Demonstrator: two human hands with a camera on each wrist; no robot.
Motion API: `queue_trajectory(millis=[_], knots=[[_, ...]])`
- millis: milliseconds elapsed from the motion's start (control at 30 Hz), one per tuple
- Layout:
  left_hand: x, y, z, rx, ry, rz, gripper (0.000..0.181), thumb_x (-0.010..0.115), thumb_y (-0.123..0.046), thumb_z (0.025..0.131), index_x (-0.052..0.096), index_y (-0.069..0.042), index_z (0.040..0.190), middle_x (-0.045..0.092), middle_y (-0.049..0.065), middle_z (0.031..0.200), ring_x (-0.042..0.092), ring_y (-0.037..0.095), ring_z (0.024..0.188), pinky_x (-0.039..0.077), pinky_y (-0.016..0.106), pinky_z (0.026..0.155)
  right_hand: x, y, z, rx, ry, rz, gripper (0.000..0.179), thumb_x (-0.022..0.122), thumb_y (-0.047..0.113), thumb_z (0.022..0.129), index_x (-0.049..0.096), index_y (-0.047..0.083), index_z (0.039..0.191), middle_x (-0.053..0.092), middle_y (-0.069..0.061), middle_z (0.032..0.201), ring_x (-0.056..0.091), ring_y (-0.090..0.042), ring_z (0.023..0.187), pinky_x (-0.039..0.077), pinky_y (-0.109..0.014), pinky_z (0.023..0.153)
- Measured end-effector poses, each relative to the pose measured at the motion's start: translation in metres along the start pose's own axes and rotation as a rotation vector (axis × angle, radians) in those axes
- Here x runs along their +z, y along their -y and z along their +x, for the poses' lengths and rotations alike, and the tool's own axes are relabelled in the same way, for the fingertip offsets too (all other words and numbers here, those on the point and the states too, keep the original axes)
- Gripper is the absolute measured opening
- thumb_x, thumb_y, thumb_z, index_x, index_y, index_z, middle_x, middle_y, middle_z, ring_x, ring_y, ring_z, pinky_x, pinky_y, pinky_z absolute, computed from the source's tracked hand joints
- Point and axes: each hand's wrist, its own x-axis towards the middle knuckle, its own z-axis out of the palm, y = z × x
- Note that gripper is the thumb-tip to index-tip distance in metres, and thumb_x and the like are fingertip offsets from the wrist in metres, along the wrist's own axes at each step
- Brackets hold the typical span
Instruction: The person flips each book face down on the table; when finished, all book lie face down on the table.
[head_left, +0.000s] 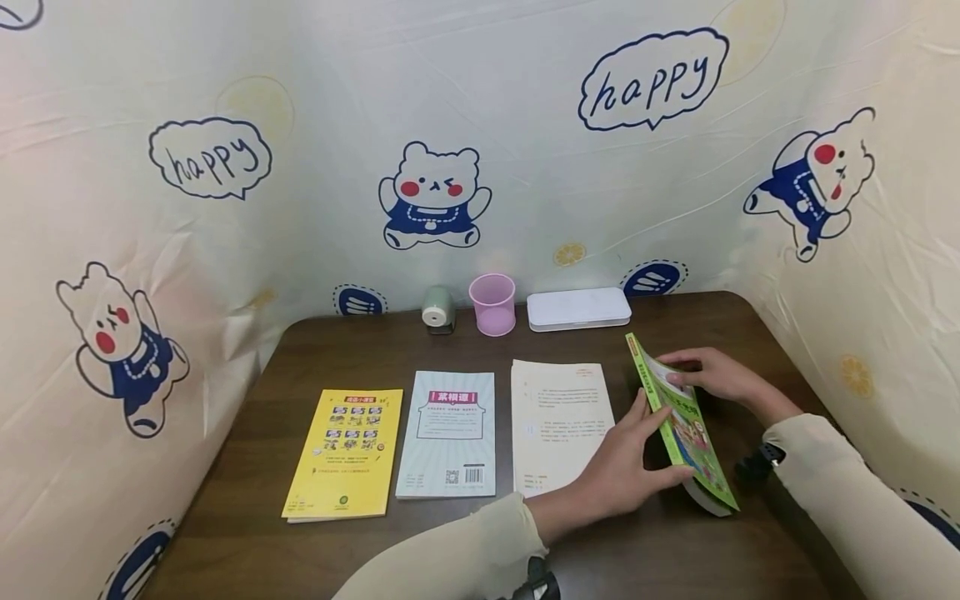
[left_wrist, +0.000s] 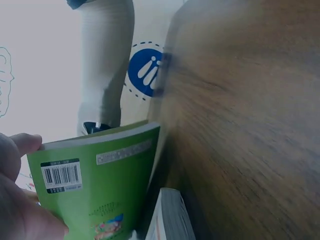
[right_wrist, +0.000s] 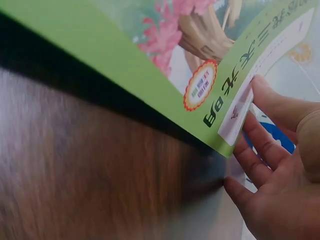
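A green book (head_left: 693,425) with a colourful picture cover stands tilted at the right of the table, its spine raised. My left hand (head_left: 618,462) grips it along the spine side, thumb on the front cover. The left wrist view shows the green back cover (left_wrist: 107,180) with a barcode, fingers (left_wrist: 42,220) at its edge. At the far end of the book, my right hand (head_left: 712,375) pinches the cover; in the right wrist view its thumb lies on the cover's edge and the other fingers are behind. Just left is a book with a white printed page (head_left: 562,408) facing up.
A light blue book (head_left: 450,433) and a yellow book (head_left: 345,450) lie in a row further left on the brown table (head_left: 247,500). Along the back stand a small green pencil sharpener (head_left: 438,308), a pink cup (head_left: 492,308) and a white flat case (head_left: 579,308). Patterned cloth (head_left: 322,208) surrounds the table.
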Motion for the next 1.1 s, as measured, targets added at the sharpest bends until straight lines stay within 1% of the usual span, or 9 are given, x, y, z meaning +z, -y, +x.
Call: queue_trajectory(millis=[133,267,400,533,667,733,800,900,1100], knots=[[-0.002,-0.006,-0.002,0.002,-0.008,0.007,0.076,0.067,-0.045,0.1,0.035,-0.015,0.161,0.006,0.014,0.172,0.024,0.025,0.155,0.039,0.03,0.117,0.004,0.004,0.0,-0.003,-0.016,0.019,0.047,0.063,0.03,0.104,0.06,0.003,0.143,0.063,-0.025,0.138,0.061,-0.039,0.12,0.054,-0.05,0.097],[-0.001,-0.009,-0.004,0.023,-0.016,0.035,0.075,0.066,-0.047,0.1,0.035,-0.016,0.161,0.006,0.013,0.173,0.025,0.021,0.155,0.038,0.029,0.118,0.007,0.01,-0.001,-0.009,-0.032,0.052,0.052,0.057,0.036,0.107,0.056,0.004,0.148,0.057,-0.028,0.145,0.053,-0.047,0.132,0.043,-0.067,0.107],[0.0,-0.012,-0.005,0.069,-0.03,0.074,0.074,0.066,-0.046,0.1,0.037,-0.015,0.16,0.005,0.014,0.173,0.027,0.017,0.153,0.037,0.026,0.118,0.006,0.019,-0.001,-0.003,-0.041,0.128,0.058,0.05,0.042,0.109,0.05,0.002,0.151,0.051,-0.029,0.15,0.046,-0.049,0.138,0.035,-0.072,0.111],[0.001,-0.014,-0.006,0.094,-0.036,0.097,0.073,0.067,-0.045,0.1,0.039,-0.014,0.16,0.006,0.015,0.172,0.029,0.014,0.152,0.036,0.023,0.117,0.005,0.03,-0.002,-0.024,-0.041,0.26,0.064,0.042,0.044,0.111,0.043,-0.003,0.154,0.045,-0.03,0.154,0.046,-0.045,0.141,0.036,-0.063,0.115],[0.0,-0.017,-0.007,0.105,-0.039,0.119,0.072,0.067,-0.044,0.1,0.04,-0.014,0.159,0.006,0.016,0.172,0.03,0.013,0.152,0.036,0.021,0.117,0.003,0.041,-0.002,-0.085,-0.052,0.386,0.065,0.037,0.042,0.112,0.037,-0.007,0.155,0.044,-0.034,0.153,0.059,-0.019,0.13,0.051,-0.035,0.106],[0.0,-0.018,-0.007,0.11,-0.041,0.129,0.072,0.067,-0.045,0.099,0.041,-0.014,0.159,0.007,0.016,0.172,0.03,0.014,0.151,0.036,0.021,0.117,0.002,0.046,-0.002,-0.102,-0.06,0.433,0.064,0.039,0.041,0.112,0.038,-0.006,0.155,0.044,-0.034,0.152,0.061,-0.005,0.123,0.053,-0.024,0.1],[0.0,-0.018,-0.008,0.116,-0.045,0.135,0.072,0.068,-0.045,0.099,0.041,-0.014,0.159,0.007,0.016,0.172,0.031,0.014,0.151,0.036,0.021,0.117,0.001,0.051,-0.001,-0.117,-0.064,0.463,0.062,0.042,0.04,0.112,0.038,-0.005,0.155,0.045,-0.034,0.152,0.061,0.002,0.118,0.052,-0.019,0.096],[0.0,-0.019,-0.008,0.127,-0.048,0.134,0.071,0.068,-0.044,0.099,0.041,-0.014,0.158,0.007,0.015,0.172,0.031,0.014,0.151,0.035,0.021,0.117,0.0,0.06,-0.002,-0.119,-0.075,0.441,0.059,0.048,0.038,0.11,0.042,-0.002,0.154,0.048,-0.03,0.152,0.062,-0.002,0.12,0.052,-0.021,0.097],[-0.001,-0.02,-0.01,0.135,-0.052,0.137,0.071,0.069,-0.044,0.099,0.043,-0.014,0.158,0.008,0.015,0.172,0.031,0.014,0.152,0.035,0.021,0.117,-0.004,0.072,-0.003,-0.117,-0.114,0.335,0.054,0.058,0.032,0.107,0.047,0.005,0.152,0.053,-0.021,0.15,0.059,-0.023,0.128,0.054,-0.025,0.098]])
